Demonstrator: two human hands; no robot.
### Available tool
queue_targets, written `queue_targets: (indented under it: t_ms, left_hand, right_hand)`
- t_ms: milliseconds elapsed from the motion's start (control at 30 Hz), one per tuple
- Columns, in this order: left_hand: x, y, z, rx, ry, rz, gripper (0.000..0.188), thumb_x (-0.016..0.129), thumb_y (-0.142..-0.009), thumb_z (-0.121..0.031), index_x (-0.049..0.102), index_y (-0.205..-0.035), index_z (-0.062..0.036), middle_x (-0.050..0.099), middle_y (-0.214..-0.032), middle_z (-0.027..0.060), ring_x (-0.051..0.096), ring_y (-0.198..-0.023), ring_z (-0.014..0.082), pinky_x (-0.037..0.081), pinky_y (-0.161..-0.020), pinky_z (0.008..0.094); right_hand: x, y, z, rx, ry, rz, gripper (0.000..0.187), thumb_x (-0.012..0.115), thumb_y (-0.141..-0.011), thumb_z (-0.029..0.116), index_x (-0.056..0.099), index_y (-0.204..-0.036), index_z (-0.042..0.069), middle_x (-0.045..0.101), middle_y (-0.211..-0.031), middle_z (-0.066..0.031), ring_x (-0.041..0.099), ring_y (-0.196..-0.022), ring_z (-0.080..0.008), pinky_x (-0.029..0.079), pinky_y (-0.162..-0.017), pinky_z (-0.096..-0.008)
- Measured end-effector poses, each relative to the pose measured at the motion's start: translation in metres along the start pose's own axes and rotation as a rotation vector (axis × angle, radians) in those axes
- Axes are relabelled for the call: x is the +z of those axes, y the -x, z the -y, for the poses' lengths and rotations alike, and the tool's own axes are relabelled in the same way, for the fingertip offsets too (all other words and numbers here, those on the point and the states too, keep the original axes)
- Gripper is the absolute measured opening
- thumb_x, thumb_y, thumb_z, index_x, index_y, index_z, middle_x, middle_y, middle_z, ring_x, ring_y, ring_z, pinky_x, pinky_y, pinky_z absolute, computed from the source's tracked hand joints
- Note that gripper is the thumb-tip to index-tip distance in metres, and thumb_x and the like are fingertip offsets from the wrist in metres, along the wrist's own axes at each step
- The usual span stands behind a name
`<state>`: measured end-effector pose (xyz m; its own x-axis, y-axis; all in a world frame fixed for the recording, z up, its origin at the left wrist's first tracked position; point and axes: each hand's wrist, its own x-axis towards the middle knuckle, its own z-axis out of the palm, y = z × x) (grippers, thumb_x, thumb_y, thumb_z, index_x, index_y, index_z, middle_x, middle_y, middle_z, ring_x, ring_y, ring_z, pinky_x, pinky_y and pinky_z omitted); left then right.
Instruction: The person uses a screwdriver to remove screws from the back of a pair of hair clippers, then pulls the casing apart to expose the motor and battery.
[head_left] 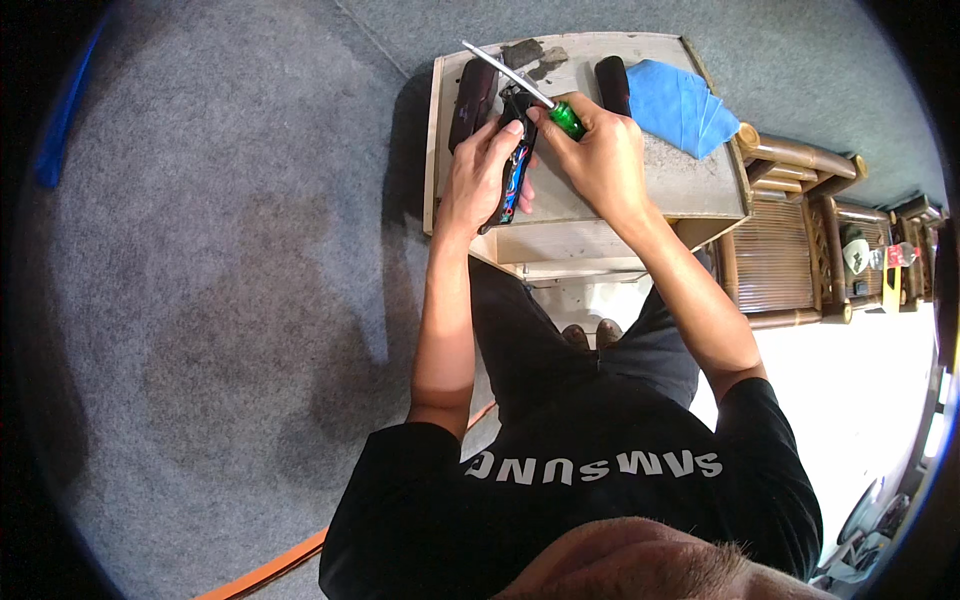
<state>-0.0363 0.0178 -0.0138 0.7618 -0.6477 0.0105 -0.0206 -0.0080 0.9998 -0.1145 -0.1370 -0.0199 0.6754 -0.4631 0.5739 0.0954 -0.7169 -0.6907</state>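
My left hand is wrapped round a slim black handheld device, its long side open on blue parts and coloured wires. The device, shaped much like a hair clipper, is tilted above a small pale wooden table. A screwdriver with a green handle is tucked in my right hand, its shank pointing up and to the left. The right thumb and fingertips are at the device's upper end; what they pinch there is too small to make out. Beside my left hand lies a dark maroon casing piece.
A dark oblong piece and folded blue cloths lie at the table's right. Dark stains mark its far side. Bamboo furniture stands to the right. Grey carpet-like covering fills the left; an orange strip crosses it.
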Motion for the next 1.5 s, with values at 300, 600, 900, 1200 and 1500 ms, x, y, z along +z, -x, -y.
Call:
queue_targets:
  t_ms: [300,600,900,1200,1500]
  left_hand:
    - [0.000,0.001,-0.002,0.019,0.015,0.009,0.041,0.059,-0.107,-0.041,0.065,-0.114,-0.0015,0.067,-0.081,0.0095,0.066,-0.055,0.0161,0.058,-0.047,0.0324]
    - [0.002,0.000,-0.002,0.011,-0.007,-0.004,0.040,0.055,-0.109,-0.041,0.065,-0.113,-0.0017,0.068,-0.083,0.0094,0.065,-0.054,0.0155,0.056,-0.047,0.0309]
    - [-0.001,-0.001,-0.002,0.019,0.018,0.022,0.042,0.059,-0.108,-0.042,0.065,-0.115,-0.0010,0.067,-0.081,0.0092,0.066,-0.056,0.0149,0.056,-0.046,0.0287]
    - [-0.004,-0.004,0.001,0.008,0.080,0.025,0.041,0.058,-0.108,-0.041,0.064,-0.113,-0.0008,0.067,-0.082,0.0102,0.067,-0.055,0.0159,0.056,-0.045,0.0304]
    - [-0.001,-0.003,-0.001,0.007,0.112,-0.018,0.053,0.049,-0.110,-0.046,0.066,-0.094,0.0015,0.067,-0.072,0.0098,0.065,-0.051,0.0153,0.055,-0.045,0.0296]
  right_hand:
    - [0.006,0.001,-0.007,-0.048,-0.070,-0.005,0.021,0.076,-0.089,0.025,0.075,-0.104,0.010,0.072,-0.071,-0.0155,0.074,-0.069,-0.0357,0.058,-0.064,-0.0447]
    - [-0.001,0.000,0.003,0.013,-0.177,0.032,0.024,0.075,-0.090,0.023,0.076,-0.110,0.010,0.073,-0.069,-0.0113,0.075,-0.069,-0.0326,0.058,-0.067,-0.0414]
    - [0.005,0.001,-0.006,-0.042,-0.133,0.015,0.026,0.077,-0.089,0.022,0.075,-0.111,0.009,0.074,-0.075,-0.0154,0.075,-0.072,-0.0345,0.059,-0.069,-0.0431]
    - [-0.007,-0.016,-0.013,-0.080,-0.150,-0.126,0.023,0.076,-0.090,0.023,0.076,-0.108,0.009,0.074,-0.078,-0.0183,0.075,-0.075,-0.0383,0.059,-0.069,-0.0460]
    - [-0.014,-0.100,-0.062,-0.081,0.443,0.173,0.035,0.075,-0.090,0.043,0.081,-0.109,0.013,0.078,-0.095,-0.0206,0.076,-0.093,-0.0404,0.060,-0.084,-0.0515]
